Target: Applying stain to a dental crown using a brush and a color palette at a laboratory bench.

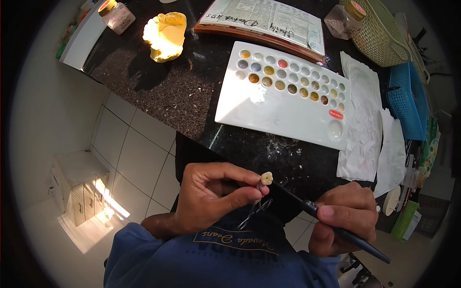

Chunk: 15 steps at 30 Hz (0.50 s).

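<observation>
My left hand (211, 194) pinches a thin dark metal holder (253, 211), like forceps with looped ends. A small cream tooth crown (266, 178) sits at the top of it, just past my fingertips. My right hand (348, 216) is closed around a slim black brush (360, 245). Its thin front end points left and reaches close beside the crown; whether it touches, I cannot tell. Beyond my hands, on the dark speckled counter (158, 101), lies a white palette (273, 113) with rows of round wells in several colours.
A yellowish dental cast (165, 37) stands in sunlight at the far left, near a powder jar (116, 18). Behind the palette is a paper-covered book (264, 21). White tissues (360, 120), a blue basket (408, 101), a beige basket (382, 36) and another jar (343, 21) stand right.
</observation>
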Each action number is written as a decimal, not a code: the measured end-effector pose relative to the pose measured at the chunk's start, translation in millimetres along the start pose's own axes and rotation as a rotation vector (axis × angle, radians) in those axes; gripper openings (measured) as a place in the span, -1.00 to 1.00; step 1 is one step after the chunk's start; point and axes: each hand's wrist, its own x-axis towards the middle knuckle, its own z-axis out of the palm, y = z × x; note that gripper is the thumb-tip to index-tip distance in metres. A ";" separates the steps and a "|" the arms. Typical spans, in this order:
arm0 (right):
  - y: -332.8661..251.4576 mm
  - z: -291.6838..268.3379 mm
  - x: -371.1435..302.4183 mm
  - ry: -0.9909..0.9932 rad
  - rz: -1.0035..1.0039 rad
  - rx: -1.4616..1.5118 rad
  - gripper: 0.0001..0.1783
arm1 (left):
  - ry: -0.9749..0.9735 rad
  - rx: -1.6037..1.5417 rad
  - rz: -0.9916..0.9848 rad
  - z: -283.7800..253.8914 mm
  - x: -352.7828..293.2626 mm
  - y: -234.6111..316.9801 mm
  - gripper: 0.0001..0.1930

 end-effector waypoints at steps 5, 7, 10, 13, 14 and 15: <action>-1.2 -0.4 1.9 -0.031 0.016 0.011 -0.61 | -0.102 -0.032 0.008 -4.8 0.3 -1.1 -0.80; -2.2 -1.8 0.9 -0.041 0.031 0.034 -0.61 | -0.096 -0.040 0.002 -2.6 0.7 -1.1 -0.81; -1.6 -0.6 -1.4 -0.015 0.041 0.053 -0.61 | -0.078 -0.033 0.005 -3.1 -0.3 -1.5 -0.82; -2.5 -2.5 -0.7 -0.044 0.027 0.009 -0.60 | -0.086 -0.031 0.007 -1.9 0.6 -1.2 -0.83; -3.9 -3.2 -1.9 -0.043 0.029 0.004 -0.60 | -0.094 -0.041 0.006 -0.8 1.3 -0.9 -0.83; -4.0 -1.6 -4.0 -0.014 0.017 0.041 -0.61 | -0.088 -0.042 0.011 -1.2 0.3 -0.7 -0.83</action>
